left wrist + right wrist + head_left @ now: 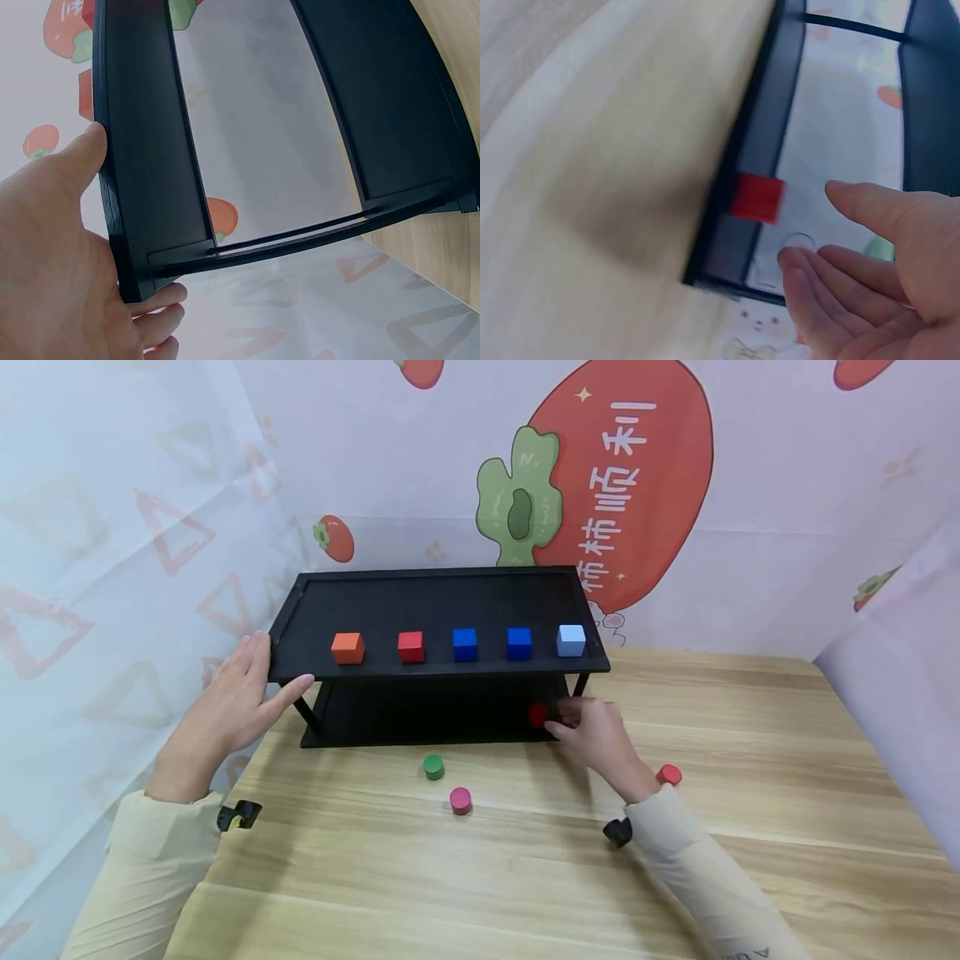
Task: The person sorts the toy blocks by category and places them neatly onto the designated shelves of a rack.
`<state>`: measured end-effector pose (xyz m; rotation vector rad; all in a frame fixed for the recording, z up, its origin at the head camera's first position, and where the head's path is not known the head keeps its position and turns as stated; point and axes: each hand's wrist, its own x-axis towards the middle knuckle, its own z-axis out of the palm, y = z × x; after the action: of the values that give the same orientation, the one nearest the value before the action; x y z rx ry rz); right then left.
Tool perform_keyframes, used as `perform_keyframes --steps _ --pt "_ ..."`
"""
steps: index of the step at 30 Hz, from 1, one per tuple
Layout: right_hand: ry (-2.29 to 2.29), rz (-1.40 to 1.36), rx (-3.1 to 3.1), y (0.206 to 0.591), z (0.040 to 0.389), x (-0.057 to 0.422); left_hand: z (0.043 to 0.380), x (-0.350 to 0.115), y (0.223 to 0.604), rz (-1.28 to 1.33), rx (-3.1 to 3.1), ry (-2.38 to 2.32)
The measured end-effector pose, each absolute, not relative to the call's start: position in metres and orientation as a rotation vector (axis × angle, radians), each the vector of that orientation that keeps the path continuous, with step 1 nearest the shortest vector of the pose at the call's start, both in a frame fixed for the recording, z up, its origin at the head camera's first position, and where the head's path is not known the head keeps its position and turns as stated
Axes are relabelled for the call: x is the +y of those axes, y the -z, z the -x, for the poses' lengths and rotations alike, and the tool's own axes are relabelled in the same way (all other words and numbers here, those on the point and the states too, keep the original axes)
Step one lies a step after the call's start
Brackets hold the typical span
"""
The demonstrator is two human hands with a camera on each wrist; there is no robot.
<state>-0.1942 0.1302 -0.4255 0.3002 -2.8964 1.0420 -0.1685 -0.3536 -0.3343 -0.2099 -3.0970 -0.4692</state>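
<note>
The red cylinder stood on the lower board of the black rack, near its right end at the front edge. The right hand was beside it with its grip wide: thumb and fingers were parted and enclosed nothing. The left hand held the upper board's left front corner, thumb on the front edge and fingers at the end.

Handling: the cylinder was judged light and stiff, smooth enough to slide if nudged, and unlikely to break. The recommended hold was a thumb-and-finger pinch across its curved side, clear of the upper board. The rack was judged rigid and best steadied at a corner.

View differences: the right wrist view showed a gap between thumb and cylinder, which the head view left unclear. The left wrist view showed fingertips past the board's end. Only the head view showed the full row of five cubes on top, and the green cylinder and pink cylinder on the desk.
</note>
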Motion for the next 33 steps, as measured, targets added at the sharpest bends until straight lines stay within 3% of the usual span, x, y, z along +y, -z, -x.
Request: perform_keyframes --steps 16,33 --pt "-0.932 -0.336 -2.939 0.389 0.151 0.219 0.169 -0.353 0.334 0.209 -3.096 0.467" --pt "-0.977 -0.291 -2.987 0.442 0.128 0.300 0.168 -0.352 0.333 0.212 -3.089 0.482"
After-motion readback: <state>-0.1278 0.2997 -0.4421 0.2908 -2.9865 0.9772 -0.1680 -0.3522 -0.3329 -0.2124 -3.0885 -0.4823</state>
